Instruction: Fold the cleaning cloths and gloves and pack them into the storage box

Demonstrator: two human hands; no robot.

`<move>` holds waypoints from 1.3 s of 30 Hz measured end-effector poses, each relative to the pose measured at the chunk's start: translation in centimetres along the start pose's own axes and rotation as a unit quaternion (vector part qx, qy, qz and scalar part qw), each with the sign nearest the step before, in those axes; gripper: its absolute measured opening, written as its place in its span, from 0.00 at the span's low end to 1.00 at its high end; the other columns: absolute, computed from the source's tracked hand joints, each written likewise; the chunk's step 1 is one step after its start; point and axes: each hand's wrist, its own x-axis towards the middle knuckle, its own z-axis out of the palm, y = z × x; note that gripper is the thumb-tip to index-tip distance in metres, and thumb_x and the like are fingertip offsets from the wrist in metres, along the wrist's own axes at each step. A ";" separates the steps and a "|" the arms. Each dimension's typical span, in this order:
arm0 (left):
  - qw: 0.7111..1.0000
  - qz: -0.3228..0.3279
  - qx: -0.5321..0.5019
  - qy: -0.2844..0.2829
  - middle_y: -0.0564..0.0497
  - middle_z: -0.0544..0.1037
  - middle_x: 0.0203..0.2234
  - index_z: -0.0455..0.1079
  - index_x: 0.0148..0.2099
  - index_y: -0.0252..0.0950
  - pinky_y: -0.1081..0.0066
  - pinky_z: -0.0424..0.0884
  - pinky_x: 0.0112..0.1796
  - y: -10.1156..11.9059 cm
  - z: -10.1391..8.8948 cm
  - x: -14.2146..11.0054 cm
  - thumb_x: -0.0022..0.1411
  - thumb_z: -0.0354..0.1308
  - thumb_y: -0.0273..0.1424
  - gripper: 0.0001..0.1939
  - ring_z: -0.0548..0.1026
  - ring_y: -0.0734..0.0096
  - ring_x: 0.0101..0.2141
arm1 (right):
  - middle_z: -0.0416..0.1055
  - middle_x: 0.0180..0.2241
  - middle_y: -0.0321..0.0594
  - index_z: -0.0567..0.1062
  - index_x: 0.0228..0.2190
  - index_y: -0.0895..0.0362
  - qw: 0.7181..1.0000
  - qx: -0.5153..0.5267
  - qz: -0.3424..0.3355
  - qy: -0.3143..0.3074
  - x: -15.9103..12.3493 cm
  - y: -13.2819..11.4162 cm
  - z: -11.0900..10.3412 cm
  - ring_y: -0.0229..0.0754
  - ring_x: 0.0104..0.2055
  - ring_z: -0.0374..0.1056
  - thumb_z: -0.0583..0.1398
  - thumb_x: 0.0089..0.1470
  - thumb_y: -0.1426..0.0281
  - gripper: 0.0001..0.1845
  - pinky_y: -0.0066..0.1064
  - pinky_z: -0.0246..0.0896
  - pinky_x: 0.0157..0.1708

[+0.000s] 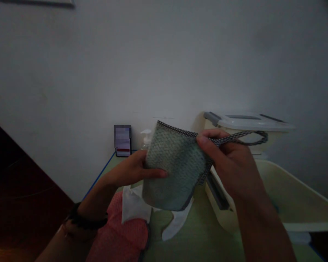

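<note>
The bag [175, 171] is grey-green, its strap [232, 137] woven black and white; the counter [191, 236] is green edged in blue, the cloth [125, 236] red, the bin [289, 189] cream.

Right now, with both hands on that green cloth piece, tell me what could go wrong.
The cloth piece might knock the pump bottle partly hidden behind it. Its loop, jutting past the right hand, could snag the box lid behind. The upright phone might topple if the left hand bumps it.

Dim, muted light leaves the wall [153, 65] grey and the lower left nearly black. Weave on the cloth item [177, 167] looks soft; mosaic blocks obscure part of the phone screen [123, 142].
</note>
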 end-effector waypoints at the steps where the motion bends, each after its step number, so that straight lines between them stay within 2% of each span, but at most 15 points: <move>1: 1.000 -0.006 -0.026 -0.009 0.49 0.80 0.40 0.74 0.43 0.35 0.63 0.72 0.45 -0.2 0.0 0.1 0.54 0.65 0.34 0.14 0.76 0.62 0.42 | 0.68 0.23 0.31 0.73 0.29 0.53 1.000 0.020 0.003 0.021 0.0 0.1 0.0 0.35 0.25 0.63 0.61 0.53 0.62 0.07 0.27 0.57 0.23; 6: 0.985 -0.005 -0.170 -0.028 0.49 0.80 0.40 0.73 0.45 0.35 0.70 0.71 0.42 -1.3 0.5 0.1 0.54 0.65 0.35 0.16 0.77 0.66 0.40 | 0.66 0.24 0.32 0.72 0.31 0.51 0.992 0.073 0.010 0.101 0.2 0.4 -0.3 0.37 0.27 0.65 0.60 0.54 0.60 0.08 0.28 0.59 0.25; 8: 0.973 -0.010 -0.225 -0.054 0.48 0.80 0.41 0.73 0.46 0.35 0.71 0.70 0.42 -1.9 1.0 0.1 0.52 0.66 0.33 0.18 0.76 0.65 0.41 | 0.67 0.25 0.33 0.71 0.31 0.51 0.990 0.073 0.009 0.123 0.4 0.5 -0.4 0.39 0.28 0.66 0.59 0.54 0.58 0.09 0.29 0.60 0.25; 11: 0.950 -0.017 -0.296 -0.101 0.48 0.80 0.40 0.74 0.46 0.34 0.70 0.71 0.42 -2.7 1.8 0.4 0.50 0.67 0.28 0.19 0.77 0.65 0.40 | 0.70 0.30 0.36 0.69 0.31 0.50 0.983 0.097 0.024 0.156 0.7 0.6 -0.5 0.42 0.35 0.69 0.57 0.55 0.59 0.08 0.31 0.65 0.30; 13: 0.939 -0.025 -0.327 -0.109 0.48 0.81 0.38 0.74 0.45 0.34 0.70 0.71 0.41 -3.0 2.0 0.5 0.49 0.67 0.25 0.18 0.78 0.66 0.39 | 0.72 0.34 0.38 0.69 0.32 0.49 0.974 0.135 0.062 0.170 0.9 0.6 -0.4 0.44 0.41 0.70 0.57 0.55 0.59 0.08 0.33 0.67 0.35; 15: 0.933 -0.036 -0.345 -0.091 0.48 0.81 0.37 0.74 0.44 0.34 0.71 0.72 0.40 -3.0 1.9 0.5 0.50 0.66 0.24 0.17 0.78 0.67 0.37 | 0.73 0.38 0.40 0.71 0.34 0.51 0.963 0.187 0.111 0.158 1.1 0.5 -0.2 0.46 0.45 0.70 0.57 0.54 0.56 0.12 0.35 0.69 0.38; 17: 0.930 -0.044 -0.360 -0.063 0.48 0.81 0.36 0.74 0.44 0.34 0.72 0.72 0.38 -2.7 1.4 0.3 0.50 0.66 0.23 0.16 0.78 0.67 0.36 | 0.73 0.41 0.42 0.72 0.35 0.53 0.947 0.250 0.162 0.120 1.2 0.5 0.1 0.48 0.47 0.69 0.59 0.52 0.55 0.15 0.38 0.70 0.39; 20: 0.925 -0.051 -0.373 -0.046 0.49 0.81 0.37 0.74 0.44 0.34 0.73 0.73 0.38 -2.1 0.6 -0.2 0.51 0.65 0.22 0.16 0.79 0.68 0.36 | 0.75 0.41 0.40 0.74 0.32 0.54 0.915 0.332 0.218 0.070 1.2 0.4 0.5 0.46 0.46 0.70 0.63 0.48 0.62 0.11 0.37 0.69 0.43; 25: 0.923 -0.050 -0.380 -0.027 0.48 0.82 0.36 0.75 0.43 0.34 0.71 0.75 0.38 -2.0 -0.3 -0.5 0.51 0.66 0.23 0.15 0.79 0.65 0.36 | 0.77 0.39 0.37 0.77 0.32 0.56 0.891 0.392 0.228 -0.008 0.7 0.3 1.2 0.42 0.43 0.72 0.63 0.49 0.70 0.05 0.34 0.69 0.45; 28: 0.920 -0.049 -0.386 -0.036 0.48 0.82 0.37 0.75 0.44 0.34 0.71 0.74 0.39 -2.3 -0.2 -0.5 0.50 0.66 0.23 0.16 0.79 0.65 0.36 | 0.77 0.40 0.38 0.77 0.33 0.56 0.891 0.393 0.226 -0.003 0.4 0.2 1.9 0.43 0.42 0.73 0.63 0.50 0.70 0.06 0.36 0.69 0.45; 31: 0.916 -0.061 -0.394 -0.048 0.46 0.82 0.36 0.75 0.43 0.33 0.71 0.74 0.38 -2.7 -0.2 -0.4 0.51 0.66 0.25 0.15 0.79 0.66 0.36 | 0.77 0.42 0.38 0.77 0.35 0.55 0.891 0.384 0.241 0.031 0.3 0.2 2.8 0.44 0.44 0.72 0.62 0.50 0.69 0.08 0.37 0.70 0.45; 36: 0.908 -0.099 -0.407 -0.029 0.46 0.82 0.32 0.76 0.39 0.31 0.74 0.74 0.35 -3.8 -0.5 -0.4 0.50 0.68 0.30 0.13 0.80 0.68 0.32 | 0.75 0.46 0.40 0.75 0.37 0.54 0.865 0.410 0.280 0.074 0.8 0.4 3.3 0.46 0.47 0.71 0.58 0.54 0.65 0.09 0.39 0.72 0.43; 39: 0.905 -0.101 -0.410 -0.045 0.48 0.82 0.32 0.76 0.40 0.32 0.75 0.74 0.33 -4.7 -0.5 -0.3 0.45 0.71 0.31 0.18 0.80 0.68 0.31 | 0.74 0.48 0.41 0.74 0.35 0.54 0.856 0.420 0.283 0.101 1.0 0.2 3.1 0.46 0.50 0.70 0.56 0.56 0.66 0.09 0.40 0.72 0.43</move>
